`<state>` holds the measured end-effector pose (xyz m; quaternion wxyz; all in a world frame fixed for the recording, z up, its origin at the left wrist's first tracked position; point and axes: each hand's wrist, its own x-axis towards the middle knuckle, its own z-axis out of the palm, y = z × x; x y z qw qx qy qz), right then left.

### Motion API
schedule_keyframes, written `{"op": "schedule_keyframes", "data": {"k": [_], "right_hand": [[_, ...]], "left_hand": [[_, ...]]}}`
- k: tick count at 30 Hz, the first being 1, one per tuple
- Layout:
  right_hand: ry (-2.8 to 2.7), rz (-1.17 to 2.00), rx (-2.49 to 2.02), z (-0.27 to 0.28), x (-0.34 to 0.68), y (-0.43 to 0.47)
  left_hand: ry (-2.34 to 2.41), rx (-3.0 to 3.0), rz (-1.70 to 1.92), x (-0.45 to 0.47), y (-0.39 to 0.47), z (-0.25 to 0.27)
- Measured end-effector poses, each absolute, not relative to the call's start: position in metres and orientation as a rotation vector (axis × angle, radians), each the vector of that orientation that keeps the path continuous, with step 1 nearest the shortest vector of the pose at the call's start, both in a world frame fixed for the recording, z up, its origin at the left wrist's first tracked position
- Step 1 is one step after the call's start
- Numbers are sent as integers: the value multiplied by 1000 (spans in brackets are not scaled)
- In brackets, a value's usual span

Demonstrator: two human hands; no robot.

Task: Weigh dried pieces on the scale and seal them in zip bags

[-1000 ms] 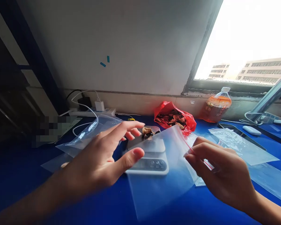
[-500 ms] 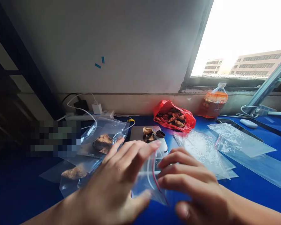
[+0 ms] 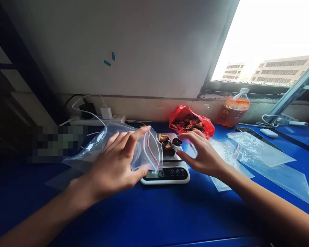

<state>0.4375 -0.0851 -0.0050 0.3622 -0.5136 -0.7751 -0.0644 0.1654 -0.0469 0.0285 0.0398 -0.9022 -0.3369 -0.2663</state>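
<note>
My left hand holds a clear zip bag with a red seal line, its mouth spread between thumb and fingers and facing right. Beside that mouth, curled dried brown pieces, perhaps peel, lie on the plate of a white kitchen scale. The bag covers part of the scale's display, which seems to read 10.4. Over the scale's right edge my right hand reaches in, thumb and fingers apart around the dark right-hand piece, with nothing visibly gripped.
Behind the scale stands a red plastic bag of similar dried pieces. Clear bags lie to the right, near a phone and a white earphone case. A drink bottle is by the wall. Chargers and a power strip sit back left.
Both hands have moved forward and apart. My right hand has left the zip bag and reached the scale. The bag's mouth now gapes in my left hand, shifted left.
</note>
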Motion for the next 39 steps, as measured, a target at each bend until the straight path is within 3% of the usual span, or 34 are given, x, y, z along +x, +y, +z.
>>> {"op": "schedule_keyframes", "data": {"k": [5,12,22,28,32,39], "right_hand": [[-2044,-30,-1485,-10,426,-74],[-1944,-18,-1331,-22,427,-68],[-2034,-508,-1037,16,399,-96],[-2156,73,-949,50,375,-89],[-2005,45,-964,48,398,-71],[-2458,184,-1071,15,420,-39]], "left_hand": [[-1012,-2810,-827,166,-46,25],[-1018,-2828,-826,164,-42,27],[-1003,-2850,-840,168,-45,21],[-960,-2823,-899,165,-43,23],[-1031,-2828,-952,160,-40,29],[-1063,-2843,-950,163,-40,32]]}}
